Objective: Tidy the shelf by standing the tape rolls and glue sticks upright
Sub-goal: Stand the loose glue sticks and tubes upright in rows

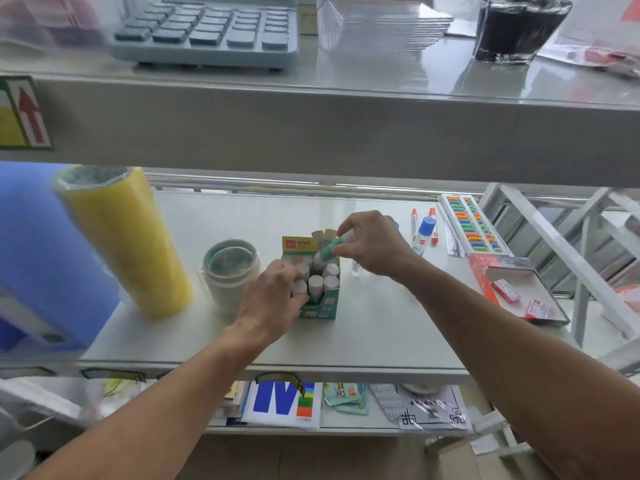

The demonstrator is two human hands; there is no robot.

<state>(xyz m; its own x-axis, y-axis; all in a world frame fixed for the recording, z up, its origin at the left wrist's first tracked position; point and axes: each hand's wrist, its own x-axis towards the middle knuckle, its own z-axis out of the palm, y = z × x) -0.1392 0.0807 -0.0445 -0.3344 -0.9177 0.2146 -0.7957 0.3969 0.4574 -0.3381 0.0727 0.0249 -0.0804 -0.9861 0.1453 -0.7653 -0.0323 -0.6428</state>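
A: Where does the camera sit?
B: On the person's head, looking forward and down at a shelf, close in.
A: Any other view?
B: No, just this wide one.

The scene is brightly and evenly lit, and only faint shadows are cast. Soft glare is spread over the glossy upper shelf. The yellow tape stack and blue folder are smeared by blur, and straight lines are bowed near the edges.
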